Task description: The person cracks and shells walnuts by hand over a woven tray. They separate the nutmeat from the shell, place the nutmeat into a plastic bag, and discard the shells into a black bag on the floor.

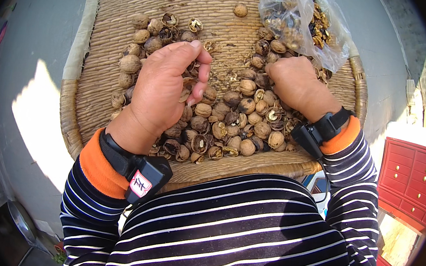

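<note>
My left hand (168, 75) is curled above the middle of a woven wicker tray (223, 26), its palm turned sideways. Brown shell pieces (188, 86) show between palm and fingers; whether they are held or lie beneath is unclear. On the right, my right hand (298, 81) is bent down among the walnuts (248, 86). Its fingertips are hidden, so any grip cannot be made out. Whole walnuts and cracked shells (199, 143) spread along the near side of the tray. More walnuts (130, 64) lie left of my left hand.
A clear plastic bag (285, 20) holding walnut kernels (319, 26) stands at the tray's far right, just beyond my right hand. A single walnut (240, 10) sits near the far edge. A red drawer cabinet (405, 170) is off to the right.
</note>
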The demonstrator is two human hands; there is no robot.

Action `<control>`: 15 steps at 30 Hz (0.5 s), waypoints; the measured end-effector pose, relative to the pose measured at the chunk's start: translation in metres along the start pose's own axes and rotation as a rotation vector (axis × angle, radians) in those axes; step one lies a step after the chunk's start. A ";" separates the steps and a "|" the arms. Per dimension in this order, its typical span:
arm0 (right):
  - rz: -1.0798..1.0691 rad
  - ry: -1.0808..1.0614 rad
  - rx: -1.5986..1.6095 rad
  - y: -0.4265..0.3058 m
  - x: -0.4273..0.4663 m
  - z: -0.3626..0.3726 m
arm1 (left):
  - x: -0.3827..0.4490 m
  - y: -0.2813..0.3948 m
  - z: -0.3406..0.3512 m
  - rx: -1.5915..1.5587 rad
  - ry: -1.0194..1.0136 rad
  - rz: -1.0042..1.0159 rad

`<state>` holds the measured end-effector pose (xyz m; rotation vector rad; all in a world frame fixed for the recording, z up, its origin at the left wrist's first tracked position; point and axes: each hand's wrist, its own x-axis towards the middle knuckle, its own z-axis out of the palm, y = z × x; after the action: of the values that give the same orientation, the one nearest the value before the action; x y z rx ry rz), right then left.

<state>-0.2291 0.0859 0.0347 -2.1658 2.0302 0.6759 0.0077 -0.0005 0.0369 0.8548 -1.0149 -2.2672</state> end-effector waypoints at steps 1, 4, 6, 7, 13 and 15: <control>0.009 0.029 0.016 0.001 0.001 0.001 | 0.000 0.000 0.000 0.001 -0.002 -0.006; -0.008 0.117 0.148 0.011 0.002 0.000 | 0.001 -0.003 -0.001 0.008 -0.015 -0.028; -0.005 0.149 0.290 0.019 0.000 -0.005 | 0.001 -0.004 -0.002 0.018 -0.017 -0.050; -0.032 0.146 0.441 0.021 -0.001 -0.008 | 0.002 -0.006 -0.002 0.025 -0.013 -0.062; -0.053 -0.203 1.554 0.005 -0.007 -0.022 | 0.004 -0.015 0.000 0.095 -0.043 -0.128; -0.085 -0.272 1.634 -0.005 -0.006 -0.026 | 0.005 -0.017 0.001 0.157 -0.073 -0.127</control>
<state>-0.2181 0.0830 0.0589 -1.0107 1.3199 -0.5711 0.0007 0.0070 0.0223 0.9306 -1.2165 -2.3637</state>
